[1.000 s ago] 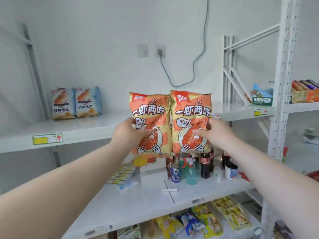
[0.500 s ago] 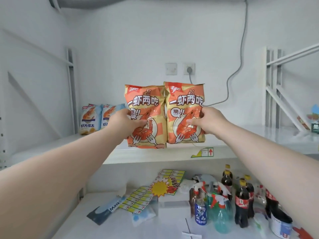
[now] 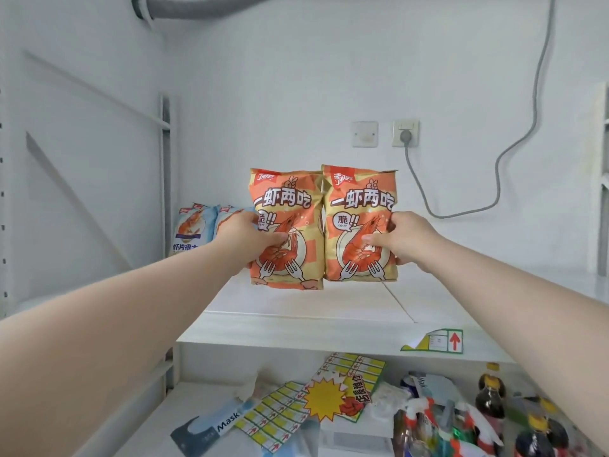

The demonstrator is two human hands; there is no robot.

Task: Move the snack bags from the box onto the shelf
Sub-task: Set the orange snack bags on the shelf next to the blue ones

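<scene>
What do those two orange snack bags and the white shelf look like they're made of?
Orange snack bags: probably thin printed plastic film, low sheen; crimped top seams, puffy creased bodies. White shelf: looks like painted metal, smooth, glossy; thin front edge.

I read 一虾两吃 and 脆!! on the left orange snack bag (image 3: 286,199) and the right orange snack bag (image 3: 361,199). Blue packet (image 3: 211,430), front of lower shelf (image 3: 158,420): "Mask". Label (image 3: 441,341), upper shelf (image 3: 296,334) front edge: red up-arrow.
</scene>
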